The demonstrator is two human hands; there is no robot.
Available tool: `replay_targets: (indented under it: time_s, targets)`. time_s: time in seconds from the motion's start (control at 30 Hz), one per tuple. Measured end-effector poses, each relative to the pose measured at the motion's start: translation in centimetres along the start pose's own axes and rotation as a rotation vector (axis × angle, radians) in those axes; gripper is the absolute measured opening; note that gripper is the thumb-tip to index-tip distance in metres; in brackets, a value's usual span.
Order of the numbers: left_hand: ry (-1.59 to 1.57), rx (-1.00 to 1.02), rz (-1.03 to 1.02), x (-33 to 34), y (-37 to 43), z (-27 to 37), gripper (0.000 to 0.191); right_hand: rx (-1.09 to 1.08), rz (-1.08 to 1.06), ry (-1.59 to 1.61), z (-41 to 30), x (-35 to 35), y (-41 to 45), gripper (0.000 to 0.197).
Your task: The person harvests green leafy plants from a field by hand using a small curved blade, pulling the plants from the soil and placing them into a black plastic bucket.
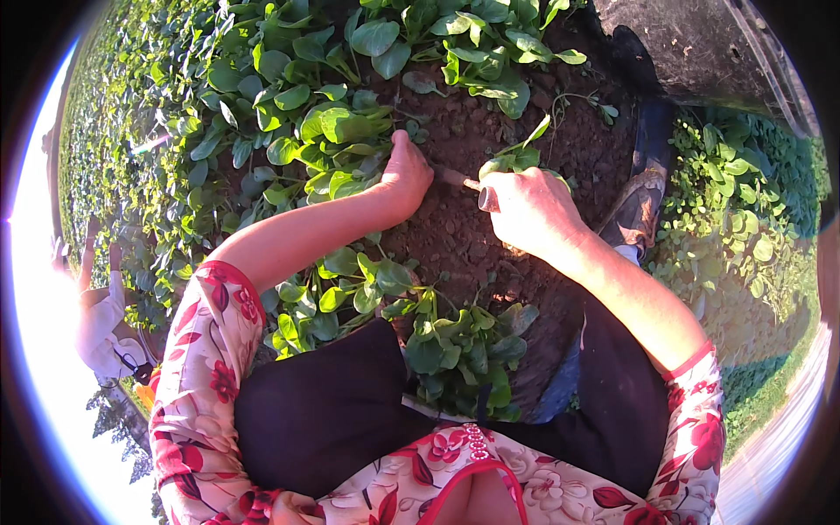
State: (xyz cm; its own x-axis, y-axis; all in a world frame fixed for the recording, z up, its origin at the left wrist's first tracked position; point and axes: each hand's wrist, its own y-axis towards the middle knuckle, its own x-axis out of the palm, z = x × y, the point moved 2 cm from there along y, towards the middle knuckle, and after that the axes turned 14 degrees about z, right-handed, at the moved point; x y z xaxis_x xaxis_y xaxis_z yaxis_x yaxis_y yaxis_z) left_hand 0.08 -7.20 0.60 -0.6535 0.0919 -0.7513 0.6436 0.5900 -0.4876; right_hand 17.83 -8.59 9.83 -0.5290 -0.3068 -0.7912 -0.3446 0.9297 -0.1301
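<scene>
My left hand (408,172) is closed around a clump of broad-leaved greens (344,128), with its thumb upward and its other fingers mostly hidden. In my right hand (535,210) is a small hand tool (485,199) with a rounded handle end. Its narrow, soil-coloured blade (453,176) points left, close to the heel of my left hand. Some green leaves (522,157) show just beyond my right knuckles; whether the hand grips them too, I cannot tell. Brown soil (453,236) lies below and between both hands.
Dense leafy greens (289,59) fill the bed ahead and to the left. More plants (459,348) grow between my knees. My shoe (633,213) rests on the right, near a large dark container (682,52). Another person (108,328) is at the far left.
</scene>
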Motion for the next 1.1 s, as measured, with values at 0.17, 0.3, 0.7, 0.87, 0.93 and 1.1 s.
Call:
replay_targets:
  time_s: [0.17,0.3,0.7,0.87,0.93,1.1]
  targets:
    - [0.04,0.088,-0.127,0.8,0.8,0.2,0.023,0.017,0.008,-0.024,0.0,0.0,-0.1,0.006]
    - [0.013,0.056,-0.149,1.4,1.3,0.5,0.023,0.008,0.02,0.028,0.2,-0.2,-0.4,0.006]
    - [-0.247,-0.114,0.006,-2.5,0.5,0.1,0.017,0.056,-0.017,0.076,1.2,-1.3,-1.1,0.01]
    - [-0.828,-0.414,0.277,-3.2,2.9,-5.5,0.026,0.109,-0.112,0.092,2.2,-3.9,-2.4,0.01]
    - [-0.93,-0.46,0.186,-2.4,4.3,-6.4,0.035,0.134,-0.128,0.07,2.7,-5.0,-3.2,0.012]
    - [-1.018,-0.33,0.335,1.7,6.5,-4.6,0.029,0.225,-0.092,0.101,4.6,-7.2,-5.1,0.016]
